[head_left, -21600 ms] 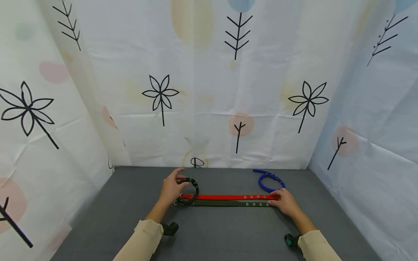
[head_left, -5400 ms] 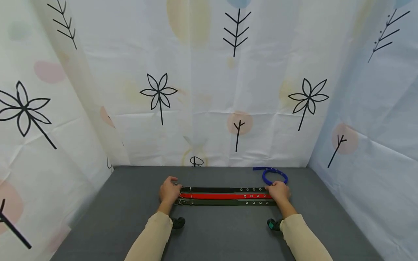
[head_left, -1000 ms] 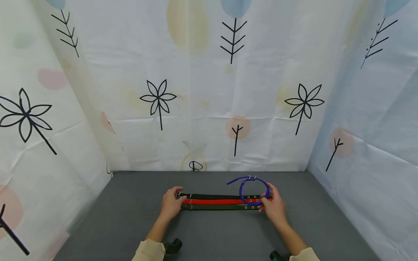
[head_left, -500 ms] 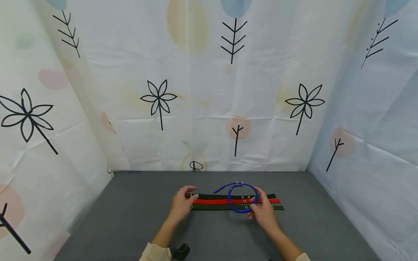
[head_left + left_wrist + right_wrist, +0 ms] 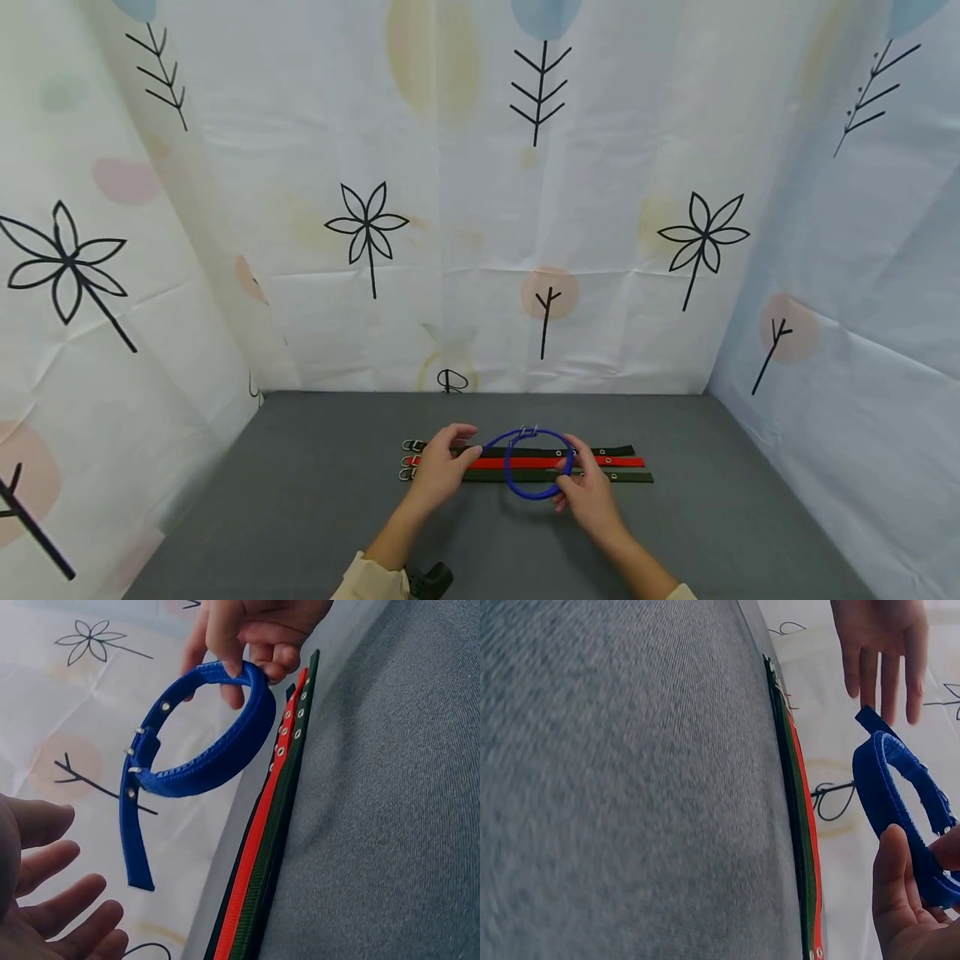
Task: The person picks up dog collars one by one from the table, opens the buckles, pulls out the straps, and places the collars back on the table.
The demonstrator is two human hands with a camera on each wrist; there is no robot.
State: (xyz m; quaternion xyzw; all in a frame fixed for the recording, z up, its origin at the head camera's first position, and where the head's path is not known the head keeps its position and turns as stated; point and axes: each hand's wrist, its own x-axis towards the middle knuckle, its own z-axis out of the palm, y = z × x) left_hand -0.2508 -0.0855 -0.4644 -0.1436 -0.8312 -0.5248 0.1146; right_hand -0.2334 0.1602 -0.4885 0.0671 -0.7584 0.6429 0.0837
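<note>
A blue collar [image 5: 531, 497], buckled into a loop with its tail sticking out, is held above the table by my right hand [image 5: 590, 493]. In the left wrist view, thumb and fingers pinch the blue band [image 5: 225, 769] on the side away from the buckle. My left hand [image 5: 437, 475] has its fingers spread near the tail's end; the right wrist view shows the left hand [image 5: 881, 637] apart from the tail. Behind and below, a black collar [image 5: 618, 451], a red collar [image 5: 517, 463] and a green collar [image 5: 632, 477] lie straight, side by side, partly covered by the hands.
The three flat collars have their metal buckles and rings at the left and punched eyelets at the right. A grey table [image 5: 300, 517] carries everything. Patterned white cloth [image 5: 480, 325] hangs behind it and along both sides.
Over the last second my right hand has brought the blue collar left and slightly nearer. My left hand has moved right, off the flat collars' buckles, towards the blue tail.
</note>
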